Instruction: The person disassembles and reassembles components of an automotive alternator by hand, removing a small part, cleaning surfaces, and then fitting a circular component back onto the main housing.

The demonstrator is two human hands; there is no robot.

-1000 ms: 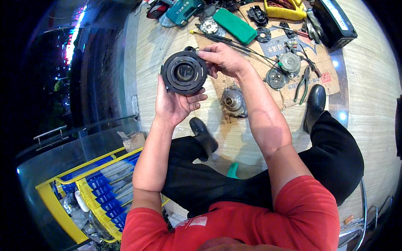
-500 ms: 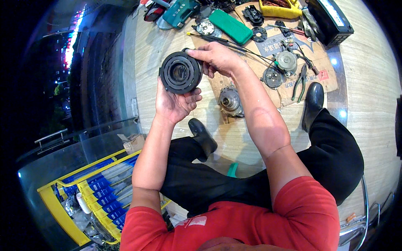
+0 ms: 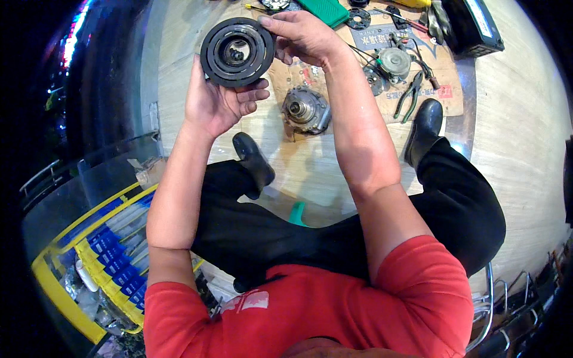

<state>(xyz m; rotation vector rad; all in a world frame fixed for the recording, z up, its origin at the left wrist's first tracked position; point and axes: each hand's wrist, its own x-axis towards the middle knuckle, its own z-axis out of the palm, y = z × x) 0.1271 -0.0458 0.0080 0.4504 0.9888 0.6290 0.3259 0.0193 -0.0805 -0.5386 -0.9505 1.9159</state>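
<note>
Up at the upper left I hold a black pulley [image 3: 213, 53], a grooved ring with a round hole in its middle, its flat face turned toward me. From below, my left hand [image 3: 219, 106] cradles its rim with the palm, fingers partly curled. My right hand [image 3: 305, 37] grips the upper right of the rim, thumb on the edge and fingers behind it. Below my right hand, a grey metal housing with a protruding shaft [image 3: 307, 110] stands at the cardboard's near left edge, touched by neither hand.
On the cardboard [image 3: 449, 71] lie a round motor-like part [image 3: 394, 63], green-handled pliers [image 3: 409, 98], a screwdriver [image 3: 403, 19] and gloves [image 3: 439, 22]. A green case [image 3: 324, 10] and black battery-like box [image 3: 476, 28] sit farther back. At left stands a yellow rack [image 3: 65, 295].
Both hands and the pulley have shifted up and left in view, and the pulley's face is tilted more toward me. The whole scene has slid likewise as my head moved.
</note>
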